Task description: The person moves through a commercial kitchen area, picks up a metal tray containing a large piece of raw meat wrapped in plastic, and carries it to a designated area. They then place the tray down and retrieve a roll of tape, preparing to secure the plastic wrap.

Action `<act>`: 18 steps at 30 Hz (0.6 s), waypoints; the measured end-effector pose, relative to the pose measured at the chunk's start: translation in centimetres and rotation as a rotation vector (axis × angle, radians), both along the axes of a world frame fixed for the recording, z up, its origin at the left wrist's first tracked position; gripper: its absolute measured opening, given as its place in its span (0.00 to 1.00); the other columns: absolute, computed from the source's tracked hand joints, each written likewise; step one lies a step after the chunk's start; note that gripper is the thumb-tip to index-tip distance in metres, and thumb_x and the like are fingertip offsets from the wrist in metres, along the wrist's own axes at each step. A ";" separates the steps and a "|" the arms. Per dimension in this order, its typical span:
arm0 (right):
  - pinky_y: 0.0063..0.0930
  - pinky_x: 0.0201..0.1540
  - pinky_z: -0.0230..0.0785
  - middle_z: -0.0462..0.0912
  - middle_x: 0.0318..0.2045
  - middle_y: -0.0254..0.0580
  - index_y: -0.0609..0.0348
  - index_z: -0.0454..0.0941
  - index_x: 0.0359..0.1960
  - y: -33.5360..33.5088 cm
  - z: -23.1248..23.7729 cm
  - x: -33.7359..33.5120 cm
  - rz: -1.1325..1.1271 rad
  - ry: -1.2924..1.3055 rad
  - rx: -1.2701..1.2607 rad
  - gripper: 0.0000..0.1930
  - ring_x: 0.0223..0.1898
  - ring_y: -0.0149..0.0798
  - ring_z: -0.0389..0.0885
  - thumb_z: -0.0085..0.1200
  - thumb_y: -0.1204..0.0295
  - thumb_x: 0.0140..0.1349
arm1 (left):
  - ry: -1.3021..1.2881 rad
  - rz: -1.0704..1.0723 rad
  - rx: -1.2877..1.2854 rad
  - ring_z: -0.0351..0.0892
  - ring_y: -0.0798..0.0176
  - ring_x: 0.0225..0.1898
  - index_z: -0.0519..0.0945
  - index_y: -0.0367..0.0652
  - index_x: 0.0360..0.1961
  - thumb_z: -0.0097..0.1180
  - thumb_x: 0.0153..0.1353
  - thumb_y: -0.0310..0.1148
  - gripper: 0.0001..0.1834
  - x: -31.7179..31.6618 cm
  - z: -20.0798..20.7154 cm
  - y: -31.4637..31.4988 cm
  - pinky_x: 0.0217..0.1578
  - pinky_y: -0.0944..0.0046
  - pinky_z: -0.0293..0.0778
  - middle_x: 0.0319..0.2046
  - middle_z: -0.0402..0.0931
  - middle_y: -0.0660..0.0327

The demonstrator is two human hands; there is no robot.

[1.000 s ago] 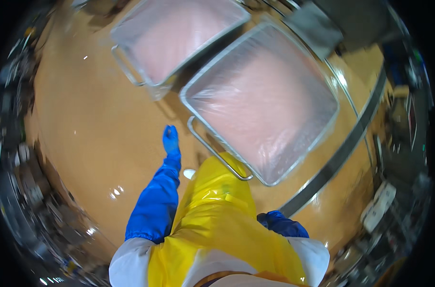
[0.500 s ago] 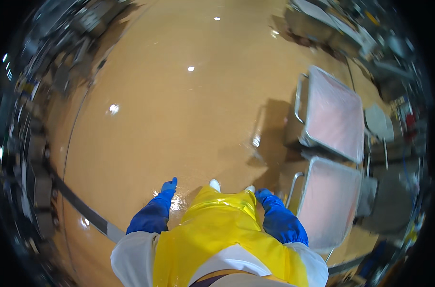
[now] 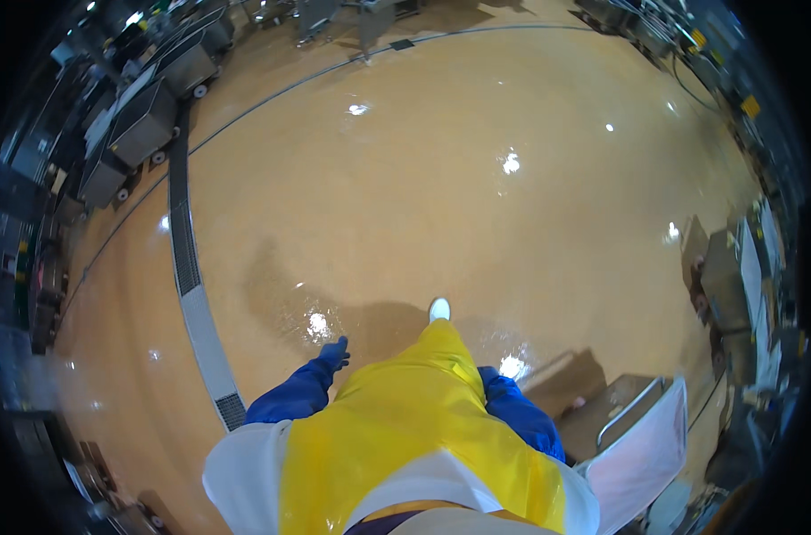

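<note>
Turned away: just one film-covered cart (image 3: 593, 423) in view now, near right, well apart from left hand (image 3: 336, 353), half open, empty, not working it. Right hand (image 3: 487, 374): can't tell.

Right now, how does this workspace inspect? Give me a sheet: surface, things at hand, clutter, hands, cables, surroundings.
Surface: tan floor, glossy with bright reflections; drain channel along the left.
Things at hand: metal cart at lower right, pinkish top, beside the right arm.
Clutter: wheeled metal bins crowded together at upper left.
Left hand: blue-gloved, holding nothing, over the floor.
Right hand: mostly hidden by sleeve and apron; grip can't be told.
Cables: thin dark line at upper right, possibly a cable or hose.
Surroundings: equipment around the edges, mostly too small to identify.
</note>
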State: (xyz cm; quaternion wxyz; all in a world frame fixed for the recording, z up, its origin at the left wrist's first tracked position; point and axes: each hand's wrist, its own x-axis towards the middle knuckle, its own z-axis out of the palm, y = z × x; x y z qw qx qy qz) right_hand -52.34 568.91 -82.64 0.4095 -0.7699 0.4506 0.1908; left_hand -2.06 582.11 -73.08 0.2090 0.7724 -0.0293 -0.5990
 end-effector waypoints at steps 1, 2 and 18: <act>0.41 0.60 0.65 0.79 0.53 0.52 0.47 0.80 0.50 -1.7 0.3 1.6 -0.086 -0.049 0.124 0.24 0.57 0.50 0.76 0.41 0.48 0.65 | -0.003 0.077 0.022 0.83 0.54 0.37 0.70 0.39 0.59 0.45 0.63 0.65 0.39 0.9 0.3 0.2 0.26 0.60 0.71 0.48 0.80 0.51; 0.43 0.49 0.73 0.84 0.44 0.49 0.51 0.83 0.41 -2.4 4.3 6.4 -0.048 -0.004 0.116 0.18 0.47 0.53 0.82 0.46 0.55 0.63 | -0.045 0.241 0.086 0.83 0.53 0.38 0.69 0.40 0.60 0.45 0.63 0.65 0.39 2.7 1.0 4.1 0.27 0.59 0.71 0.49 0.80 0.51; 0.46 0.36 0.71 0.82 0.31 0.58 0.60 0.80 0.26 -49.5 3.8 24.9 0.362 -0.040 -0.311 0.19 0.32 0.54 0.81 0.45 0.57 0.61 | 0.072 0.775 -0.043 0.79 0.48 0.38 0.72 0.40 0.50 0.48 0.65 0.57 0.29 4.2 -4.4 -12.8 0.31 0.50 0.76 0.41 0.78 0.46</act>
